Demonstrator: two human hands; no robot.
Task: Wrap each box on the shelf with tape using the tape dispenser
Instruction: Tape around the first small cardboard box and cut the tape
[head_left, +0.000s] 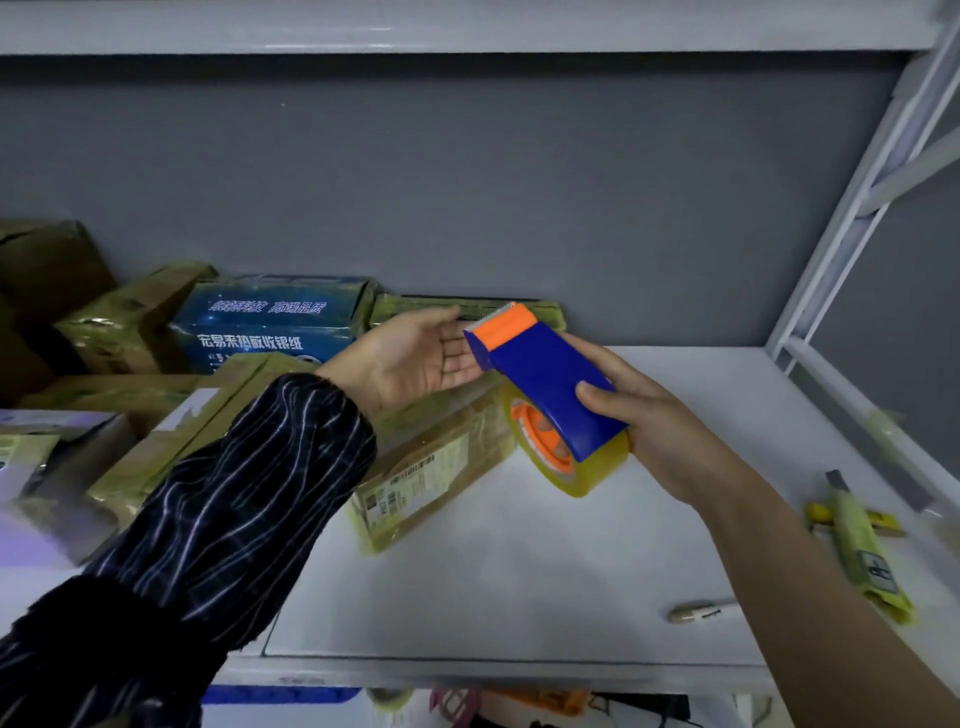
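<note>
Head view: a person's right hand (654, 431) is gripping a blue-and-orange tape dispenser (540, 379), thumb curled over its blue top and fingers wrapped beneath, holding it in the air above the white shelf (519, 571). The yellowish tape roll (587, 467) is sitting at the dispenser's lower end. The left hand (415, 353), in a dark striped sleeve (223, 493), is hovering palm-up with fingers straight, holding nothing. Its fingertips are passing behind the orange cutter end, and contact cannot be told. A tape-covered cardboard box (431, 467) is lying on the shelf just below both hands. More taped boxes (130, 322) and a blue box (270, 322) are sitting at left. A marker (698, 612) and a yellow utility knife (857, 540) are lying at right.
</note>
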